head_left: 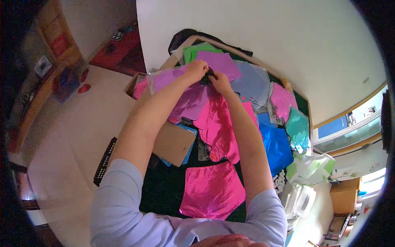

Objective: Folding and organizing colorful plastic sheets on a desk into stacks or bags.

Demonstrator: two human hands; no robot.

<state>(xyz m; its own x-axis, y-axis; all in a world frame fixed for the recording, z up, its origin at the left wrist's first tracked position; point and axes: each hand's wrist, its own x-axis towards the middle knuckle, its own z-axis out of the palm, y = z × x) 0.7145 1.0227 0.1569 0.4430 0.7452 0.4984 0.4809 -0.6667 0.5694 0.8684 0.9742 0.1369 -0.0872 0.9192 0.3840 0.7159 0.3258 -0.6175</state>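
Observation:
Both arms stretch forward over a dark green table. My left hand (198,71) is closed, its fingers at the edge of a small dark, crumpled item (210,75) whose kind I cannot make out. From the other side, my right hand (221,83) pinches the same dark item. Beneath and behind the hands lie purple foil sheets or pouches (224,61). Nearer, under my right forearm, are shiny pink foil pieces (217,127). A separate pink foil piece (212,189) lies flat close to my body.
A cardboard piece (175,143) lies over blue sheets left of the pink foil. Green sheets (193,51) are at the back. Grey-blue (251,82), blue (276,148) and teal (298,127) packs line the right side. White plastic bags (310,166) stand at the right edge.

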